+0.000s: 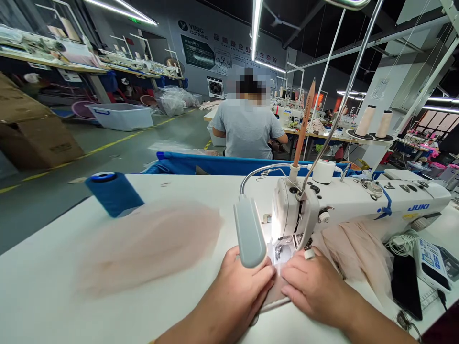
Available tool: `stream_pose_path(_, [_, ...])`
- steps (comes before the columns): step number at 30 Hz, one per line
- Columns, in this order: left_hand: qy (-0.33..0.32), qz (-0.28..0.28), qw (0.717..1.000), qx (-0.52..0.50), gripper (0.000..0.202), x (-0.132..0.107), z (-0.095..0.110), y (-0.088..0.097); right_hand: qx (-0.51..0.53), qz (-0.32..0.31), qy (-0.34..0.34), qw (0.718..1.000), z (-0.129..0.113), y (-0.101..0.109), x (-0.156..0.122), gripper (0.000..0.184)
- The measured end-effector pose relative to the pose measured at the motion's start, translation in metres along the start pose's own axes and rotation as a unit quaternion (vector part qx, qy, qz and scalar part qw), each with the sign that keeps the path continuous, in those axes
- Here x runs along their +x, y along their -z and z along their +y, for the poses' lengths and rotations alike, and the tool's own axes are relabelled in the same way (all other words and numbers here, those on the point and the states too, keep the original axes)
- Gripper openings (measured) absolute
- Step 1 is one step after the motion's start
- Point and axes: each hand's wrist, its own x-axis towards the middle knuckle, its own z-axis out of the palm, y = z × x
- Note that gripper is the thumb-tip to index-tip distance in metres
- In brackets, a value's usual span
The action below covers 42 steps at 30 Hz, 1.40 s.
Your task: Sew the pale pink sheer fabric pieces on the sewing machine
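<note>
My left hand point(245, 284) rests beside the needle area of a white sewing machine point(358, 203), its fingers bent and pressed together on a strip of sheer pale pink fabric point(275, 290). Opposite it, my right hand point(315, 282) has its curled fingers on the same strip, close to the presser foot. The hands are a small gap apart, and their fingertips are partly hidden. A grey-green lamp head point(250, 232) hangs over my left hand and covers part of it. More pink tulle point(358, 248) lies bunched to the right, under the machine arm.
On the white table point(143, 315) lie a sheer pink piece point(154, 243) and a blue thread cone point(114, 193). A phone point(406, 285), a white device point(432, 263) and a coiled cable point(402, 243) are at the right. A person in grey point(247, 126) sits ahead.
</note>
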Motion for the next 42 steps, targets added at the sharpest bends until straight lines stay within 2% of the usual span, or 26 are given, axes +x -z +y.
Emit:
stream_pose_path(4, [0.068,-0.034,0.996,-0.036,0.021,0.000,0.001,0.001,-0.007,0.066,-0.010,0.998,0.001,-0.012,0.001,0.020])
stream_pose_path(7, [0.078,-0.040,0.995,-0.041,0.014,0.003,0.000,-0.002,0.030,0.105,-0.051,0.993,0.000,-0.017,0.003,0.022])
stream_pose_path(9, [0.080,-0.028,0.996,-0.040,0.017,0.007,0.001,-0.004,0.070,0.113,-0.080,0.988,-0.002,-0.017,0.005,0.022])
stream_pose_path(13, [0.074,0.010,0.997,-0.037,0.033,0.017,0.006,-0.003,0.104,0.118,-0.084,0.984,-0.004,-0.014,0.007,0.023])
stream_pose_path(17, [0.023,0.045,0.998,-0.031,0.040,0.016,0.005,-0.001,0.056,0.091,-0.041,0.993,-0.002,-0.014,0.002,0.022])
stream_pose_path(20, [-0.002,0.035,0.999,-0.026,0.038,0.008,0.002,-0.002,0.004,0.048,-0.001,0.999,0.000,-0.012,-0.002,0.022])
stream_pose_path(25, [0.000,0.022,1.000,-0.018,0.032,-0.004,-0.004,-0.004,-0.034,0.005,0.001,0.999,-0.001,-0.008,-0.003,0.020])
stream_pose_path(31, [0.009,0.018,1.000,-0.014,0.031,0.000,-0.005,-0.004,-0.026,0.008,-0.002,1.000,-0.002,-0.009,-0.001,0.021])
stream_pose_path(38, [0.049,0.018,0.998,-0.031,0.039,0.004,-0.015,-0.005,-0.002,0.005,-0.042,0.999,0.001,-0.013,0.002,0.016])
stream_pose_path(42, [0.176,0.017,0.976,-0.131,0.031,0.025,-0.025,0.006,0.029,0.016,-0.065,0.997,0.002,-0.016,0.002,0.021])
